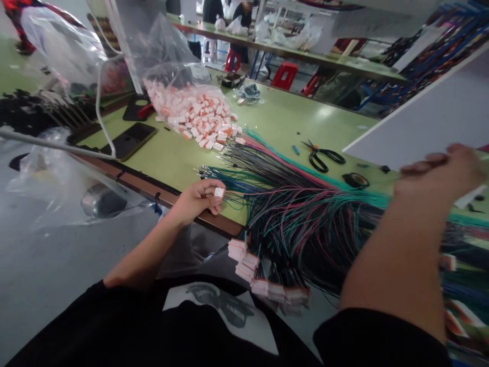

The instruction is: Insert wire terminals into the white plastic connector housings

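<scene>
Near the table's front edge, my left hand pinches a small white connector housing between thumb and fingers. Thin wires run to the right from beside that connector. My right hand is raised at the far right, next to a white board, with its fingers curled; what they hold, if anything, is hidden. Between the hands lies a large bundle of green, pink and black wires, with bare terminals at its left end. White and orange connectors on wires hang over the front edge.
A clear bag spills a heap of white and orange connectors onto the green table. Scissors, a black tape roll and a phone lie around. A white board slants at right. People stand at a far table.
</scene>
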Available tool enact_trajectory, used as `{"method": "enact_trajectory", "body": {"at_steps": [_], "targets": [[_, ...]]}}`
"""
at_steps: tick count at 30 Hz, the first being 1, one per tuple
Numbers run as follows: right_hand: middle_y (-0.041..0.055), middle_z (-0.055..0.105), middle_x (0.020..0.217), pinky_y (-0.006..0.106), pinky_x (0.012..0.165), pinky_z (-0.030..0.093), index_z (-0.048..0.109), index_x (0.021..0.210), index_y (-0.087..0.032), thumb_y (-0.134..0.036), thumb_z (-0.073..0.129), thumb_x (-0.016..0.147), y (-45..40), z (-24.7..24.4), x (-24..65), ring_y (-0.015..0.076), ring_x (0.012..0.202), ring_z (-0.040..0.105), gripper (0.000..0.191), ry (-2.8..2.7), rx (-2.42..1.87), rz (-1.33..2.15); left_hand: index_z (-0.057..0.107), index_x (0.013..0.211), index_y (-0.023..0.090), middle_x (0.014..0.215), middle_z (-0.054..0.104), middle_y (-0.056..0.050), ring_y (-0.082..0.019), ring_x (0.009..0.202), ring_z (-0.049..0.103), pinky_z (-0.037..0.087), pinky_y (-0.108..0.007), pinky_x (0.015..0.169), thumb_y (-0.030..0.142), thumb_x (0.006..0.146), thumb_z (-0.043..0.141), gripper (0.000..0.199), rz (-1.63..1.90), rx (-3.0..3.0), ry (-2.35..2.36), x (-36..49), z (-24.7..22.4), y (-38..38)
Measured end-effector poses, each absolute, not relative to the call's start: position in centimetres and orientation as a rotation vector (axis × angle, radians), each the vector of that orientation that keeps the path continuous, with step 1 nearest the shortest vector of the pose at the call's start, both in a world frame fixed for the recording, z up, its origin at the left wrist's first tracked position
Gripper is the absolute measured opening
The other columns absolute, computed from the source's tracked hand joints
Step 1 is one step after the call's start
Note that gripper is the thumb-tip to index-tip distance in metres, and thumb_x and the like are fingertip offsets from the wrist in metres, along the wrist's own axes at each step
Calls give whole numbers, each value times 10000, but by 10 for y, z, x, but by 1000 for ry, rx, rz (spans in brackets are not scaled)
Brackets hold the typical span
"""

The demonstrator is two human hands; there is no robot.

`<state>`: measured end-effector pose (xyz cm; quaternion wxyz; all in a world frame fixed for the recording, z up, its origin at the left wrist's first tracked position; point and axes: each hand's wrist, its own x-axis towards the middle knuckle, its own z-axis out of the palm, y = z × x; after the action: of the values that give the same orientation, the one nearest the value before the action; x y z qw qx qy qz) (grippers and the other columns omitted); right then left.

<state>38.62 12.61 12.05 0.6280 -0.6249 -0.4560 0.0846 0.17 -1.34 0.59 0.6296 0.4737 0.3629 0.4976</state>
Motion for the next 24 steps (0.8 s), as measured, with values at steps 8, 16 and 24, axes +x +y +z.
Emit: {"method": "enact_trajectory", "body": {"at_steps": [8,16,24], "targets": [[28,687,829,319,735,432,715,878,-204,-319,549,804,62,107,229,134,700,569,215,-2293,-1310,667,527,946,160,570,583,64,-80,516,593,493,-193,515,188,715,669,272,1140,1102,839,0,4,-12],[26,703,855,303,712,467,664,969,-207,-358,512,817,55,58,200,157,761,618,263,-2342,-1086,1001,524,942,164,633,563,60,-88,604,623,516,-216,602,144,748,627,220,1178,1124,830,1,1,-10],[47,706,786,297,698,431,665,729,-200,-206,525,788,55,51,196,178,766,617,153,-2483,-1073,323,527,922,161,706,577,38,-86,667,635,525,-224,673,109,762,598,183,1186,1137,835,1,1,-9]]}}
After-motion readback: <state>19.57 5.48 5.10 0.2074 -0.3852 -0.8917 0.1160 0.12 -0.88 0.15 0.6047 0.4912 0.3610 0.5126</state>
